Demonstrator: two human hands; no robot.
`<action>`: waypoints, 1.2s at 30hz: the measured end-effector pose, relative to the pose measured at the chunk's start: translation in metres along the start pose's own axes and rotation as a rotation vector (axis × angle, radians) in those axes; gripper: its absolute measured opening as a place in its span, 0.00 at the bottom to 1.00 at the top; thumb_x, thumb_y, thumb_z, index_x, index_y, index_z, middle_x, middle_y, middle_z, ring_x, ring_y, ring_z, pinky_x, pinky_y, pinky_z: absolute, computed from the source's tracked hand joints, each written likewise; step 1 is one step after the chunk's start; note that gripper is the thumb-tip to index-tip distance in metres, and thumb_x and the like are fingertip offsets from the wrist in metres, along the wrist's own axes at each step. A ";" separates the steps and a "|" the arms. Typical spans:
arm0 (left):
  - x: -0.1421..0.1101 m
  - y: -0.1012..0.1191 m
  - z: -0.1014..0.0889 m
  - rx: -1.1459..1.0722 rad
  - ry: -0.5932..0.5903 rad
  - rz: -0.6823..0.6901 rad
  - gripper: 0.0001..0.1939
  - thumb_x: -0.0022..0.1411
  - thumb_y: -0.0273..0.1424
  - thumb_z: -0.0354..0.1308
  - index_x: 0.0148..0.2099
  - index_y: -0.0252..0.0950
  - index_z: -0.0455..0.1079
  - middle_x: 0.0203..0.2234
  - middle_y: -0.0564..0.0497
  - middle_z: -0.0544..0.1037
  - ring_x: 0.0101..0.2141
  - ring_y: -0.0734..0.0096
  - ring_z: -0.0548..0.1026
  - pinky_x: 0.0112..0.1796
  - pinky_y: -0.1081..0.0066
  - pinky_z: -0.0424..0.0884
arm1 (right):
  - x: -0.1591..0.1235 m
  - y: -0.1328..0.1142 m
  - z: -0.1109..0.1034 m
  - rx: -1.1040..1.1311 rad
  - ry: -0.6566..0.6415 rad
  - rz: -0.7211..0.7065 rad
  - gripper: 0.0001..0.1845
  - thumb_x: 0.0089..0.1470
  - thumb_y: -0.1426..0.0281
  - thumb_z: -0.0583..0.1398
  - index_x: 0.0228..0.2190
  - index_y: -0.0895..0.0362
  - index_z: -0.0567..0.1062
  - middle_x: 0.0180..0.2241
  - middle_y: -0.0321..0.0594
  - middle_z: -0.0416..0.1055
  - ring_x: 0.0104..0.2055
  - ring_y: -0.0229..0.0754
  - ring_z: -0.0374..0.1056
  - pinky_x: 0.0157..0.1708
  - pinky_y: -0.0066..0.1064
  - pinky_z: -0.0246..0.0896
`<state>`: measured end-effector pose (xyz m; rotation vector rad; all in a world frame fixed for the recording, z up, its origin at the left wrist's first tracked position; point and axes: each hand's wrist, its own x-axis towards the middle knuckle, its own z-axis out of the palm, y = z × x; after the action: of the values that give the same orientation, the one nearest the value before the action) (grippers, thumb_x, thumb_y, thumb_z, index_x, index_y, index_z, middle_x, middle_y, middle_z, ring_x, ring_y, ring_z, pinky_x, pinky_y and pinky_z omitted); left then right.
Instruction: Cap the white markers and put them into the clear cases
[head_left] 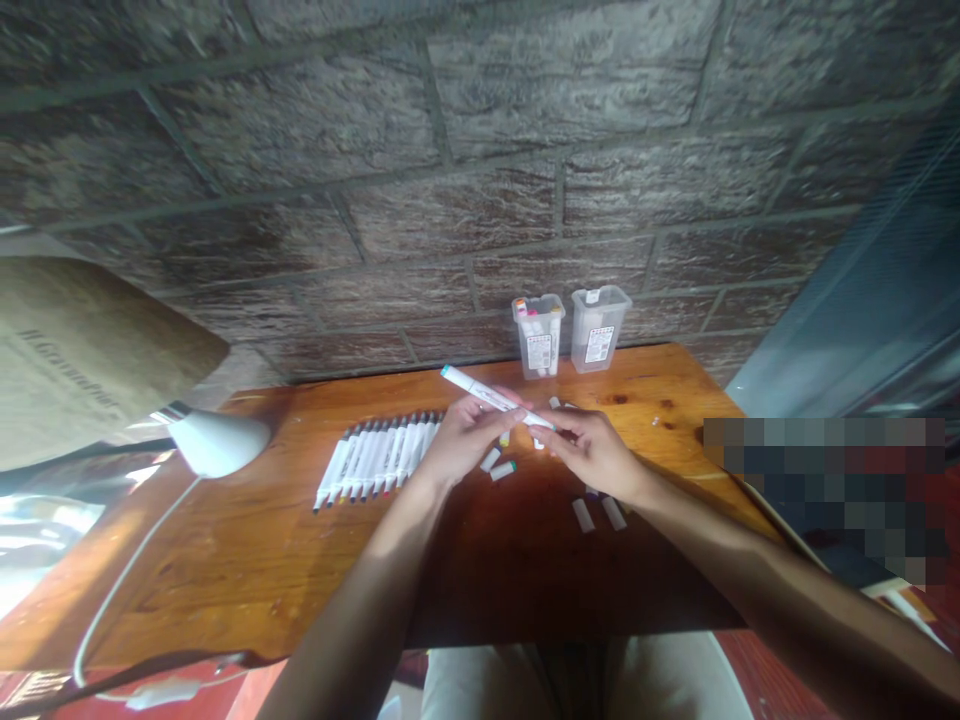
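A white marker (484,391) with teal ends is held at a slant above the middle of the table. My left hand (469,432) is closed around its middle. At its lower right end, the fingers of my right hand (589,447) pinch the marker's tip; whether a cap sits there I cannot tell. Left of my left hand lies a row of several white markers (375,455) with dark ends, side by side. Loose marker caps (503,470) lie beneath and between my hands. Two more pale caps (583,516) rest below my right hand.
At the back, against the brick wall (495,210), stand a clear plastic box (538,350) with several markers and a second clear box (598,345). A lamp (217,443) stands at the left, its white cord (124,575) crossing the wooden table (225,545).
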<state>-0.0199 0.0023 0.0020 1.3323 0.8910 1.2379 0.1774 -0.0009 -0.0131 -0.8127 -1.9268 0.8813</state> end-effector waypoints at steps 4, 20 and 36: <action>-0.002 0.008 0.006 0.024 0.044 0.013 0.15 0.54 0.35 0.69 0.45 0.36 0.77 0.37 0.48 0.83 0.38 0.66 0.80 0.46 0.66 0.72 | 0.001 0.000 0.009 0.125 0.036 0.075 0.17 0.62 0.57 0.57 0.40 0.56 0.78 0.29 0.37 0.73 0.28 0.37 0.67 0.30 0.28 0.64; 0.007 0.031 -0.019 -0.746 0.320 0.043 0.22 0.73 0.40 0.44 0.37 0.35 0.76 0.15 0.57 0.64 0.17 0.79 0.63 0.27 0.75 0.67 | -0.003 -0.013 0.011 -0.158 -0.006 -0.088 0.13 0.64 0.63 0.56 0.45 0.54 0.77 0.40 0.43 0.78 0.39 0.44 0.73 0.42 0.35 0.66; 0.005 0.026 -0.011 -1.048 0.369 -0.022 0.28 0.76 0.35 0.34 0.34 0.29 0.71 0.10 0.61 0.52 0.12 0.82 0.53 0.17 0.79 0.55 | -0.006 -0.013 0.006 -0.322 -0.028 -0.117 0.22 0.69 0.62 0.47 0.25 0.55 0.67 0.21 0.35 0.65 0.25 0.38 0.63 0.29 0.30 0.54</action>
<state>-0.0330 0.0051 0.0276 0.2607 0.3559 1.6206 0.1721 -0.0142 -0.0072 -0.8647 -2.1493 0.5211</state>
